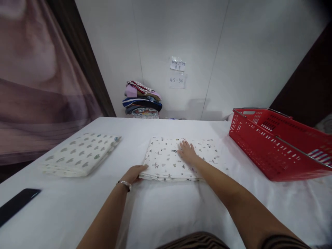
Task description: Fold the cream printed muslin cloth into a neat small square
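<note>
A folded white cloth [166,160] with small scattered prints lies flat in front of me on the white-covered table. My right hand [187,152] rests palm down on its upper middle, fingers spread. At the near left corner, my left hand [135,173] grips the cloth's edge, thumb on top and the other fingers hidden below. A bracelet circles that wrist. Off to the left sits a second folded white cloth [83,152] with a grey heart-like print, apart from both hands.
A red plastic basket [249,145] with metal handles stands at the right, striped fabric inside. A dark phone-like slab [19,204] lies at the left edge. Stacked folded clothes [142,100] are by the wall, near paper notes [177,80]. A curtain [38,86] hangs at the left.
</note>
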The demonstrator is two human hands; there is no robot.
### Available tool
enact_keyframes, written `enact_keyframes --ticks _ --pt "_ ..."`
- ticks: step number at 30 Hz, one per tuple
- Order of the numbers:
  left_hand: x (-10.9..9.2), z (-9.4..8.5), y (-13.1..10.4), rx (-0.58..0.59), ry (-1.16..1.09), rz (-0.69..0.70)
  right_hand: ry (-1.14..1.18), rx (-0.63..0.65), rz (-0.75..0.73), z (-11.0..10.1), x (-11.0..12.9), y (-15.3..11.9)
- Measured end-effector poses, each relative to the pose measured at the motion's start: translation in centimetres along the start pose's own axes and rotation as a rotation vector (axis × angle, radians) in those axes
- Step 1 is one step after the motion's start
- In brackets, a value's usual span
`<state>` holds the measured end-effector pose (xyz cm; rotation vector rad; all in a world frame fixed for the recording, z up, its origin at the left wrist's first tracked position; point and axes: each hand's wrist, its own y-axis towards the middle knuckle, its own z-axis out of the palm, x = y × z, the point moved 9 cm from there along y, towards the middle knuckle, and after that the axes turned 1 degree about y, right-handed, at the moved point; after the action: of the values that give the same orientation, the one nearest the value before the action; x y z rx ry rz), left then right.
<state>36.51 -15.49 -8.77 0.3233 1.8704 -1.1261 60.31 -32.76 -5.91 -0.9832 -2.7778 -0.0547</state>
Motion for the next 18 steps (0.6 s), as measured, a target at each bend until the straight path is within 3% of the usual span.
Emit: enact_keyframes --ticks 3,6,8,10,12,15,18 --pt "-0.4 0.9 -0.6 0.043 -0.151 -0.017 0.019 -0.008 -0.053 0.2 0.6 -0.4" --pt "-2.0 1.5 -1.3 0.005 -0.235 0.019 0.098 0.045 -0.054 1.4 0.6 -0.7" --pt "-4.4 2.0 -1.9 -0.037 -0.214 0.098 0.216 0.001 -0.039 1.0 0.5 -0.7" --pt "-7.8 3.5 -2.6 -0.056 -0.122 0.203 0.479 -0.103 0.002 -0.2 0.3 -0.8" --pt "-11.5 6.4 -3.3 -0.032 0.027 0.304 0.91 -0.19 0.076 -1.3 -0.5 -1.1" --pt "-16.5 13.1 -4.6 0.007 0.341 0.476 1.608 -0.183 0.163 -1.7 -1.9 -2.3" --pt "-18.3 21.3 -5.9 0.02 0.704 0.61 1.986 -0.109 0.214 -2.2 -4.1 -4.4"
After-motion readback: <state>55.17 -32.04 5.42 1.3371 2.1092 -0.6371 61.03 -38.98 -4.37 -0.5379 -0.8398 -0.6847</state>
